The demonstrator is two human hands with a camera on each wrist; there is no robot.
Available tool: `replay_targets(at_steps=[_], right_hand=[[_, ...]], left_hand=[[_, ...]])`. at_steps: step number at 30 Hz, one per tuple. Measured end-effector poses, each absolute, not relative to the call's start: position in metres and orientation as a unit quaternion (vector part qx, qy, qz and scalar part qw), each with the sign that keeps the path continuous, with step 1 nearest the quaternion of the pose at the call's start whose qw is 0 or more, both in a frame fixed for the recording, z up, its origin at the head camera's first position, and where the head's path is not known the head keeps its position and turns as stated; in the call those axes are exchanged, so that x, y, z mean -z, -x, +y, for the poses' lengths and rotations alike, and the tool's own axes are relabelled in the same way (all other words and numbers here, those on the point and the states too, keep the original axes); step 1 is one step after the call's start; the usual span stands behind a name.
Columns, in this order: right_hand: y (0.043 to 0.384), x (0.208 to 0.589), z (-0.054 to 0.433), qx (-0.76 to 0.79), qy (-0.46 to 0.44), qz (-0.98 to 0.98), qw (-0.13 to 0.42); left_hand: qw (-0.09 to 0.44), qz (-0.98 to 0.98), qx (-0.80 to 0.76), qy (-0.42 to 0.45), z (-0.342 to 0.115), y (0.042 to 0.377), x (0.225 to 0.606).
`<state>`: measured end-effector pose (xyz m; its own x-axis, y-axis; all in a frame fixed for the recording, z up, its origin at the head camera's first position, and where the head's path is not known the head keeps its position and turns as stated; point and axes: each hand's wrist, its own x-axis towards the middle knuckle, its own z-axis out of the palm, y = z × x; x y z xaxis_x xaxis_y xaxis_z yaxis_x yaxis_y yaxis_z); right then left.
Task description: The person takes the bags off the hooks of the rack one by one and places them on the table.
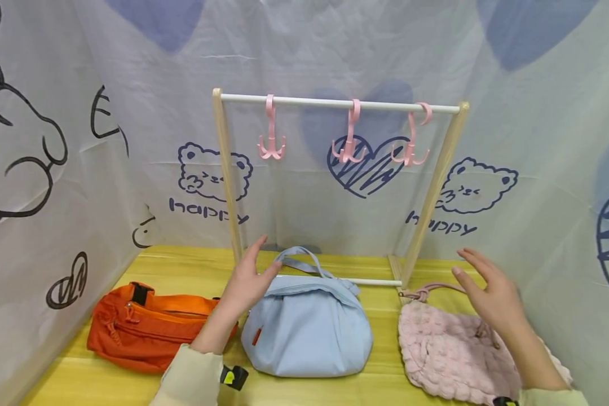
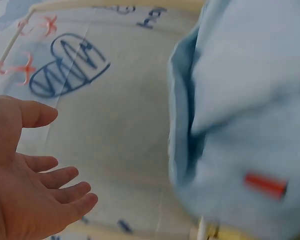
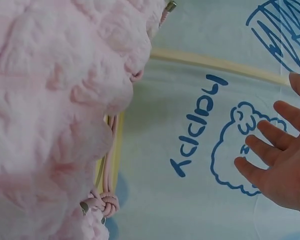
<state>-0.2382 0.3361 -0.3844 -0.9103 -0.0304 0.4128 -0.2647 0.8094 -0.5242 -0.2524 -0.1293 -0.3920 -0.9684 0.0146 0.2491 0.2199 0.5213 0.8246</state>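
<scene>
Above the left side of a light blue handbag, my left hand is held with fingers spread and nothing in them. The bag's strap arches up beside its fingertips. In the left wrist view the blue bag stands apart from the hand. My right hand hovers over a pink puffy bag, fingers extended and holding nothing. The right wrist view has the pink bag at the left, away from the hand. An orange-red waist bag lies left of the blue one.
Behind the bags stands a wooden rack with a white rail. Pink hooks hang from it, three in all. The bags sit on a yellow wood-grain table. Printed cloth surrounds the back and sides.
</scene>
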Motion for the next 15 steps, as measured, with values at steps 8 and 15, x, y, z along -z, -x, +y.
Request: replay_targets(at_steps=[8,15], right_hand=[[0.235,0.388,0.333,-0.302,-0.076,-0.928,0.203],[0.233,0.390,0.333,-0.288,-0.070,-0.935,0.197]], left_hand=[[0.116,-0.885,0.450,0.032,-0.177,0.243,0.376],[0.123,-0.899,0.419,0.023,-0.210,0.234,0.370]])
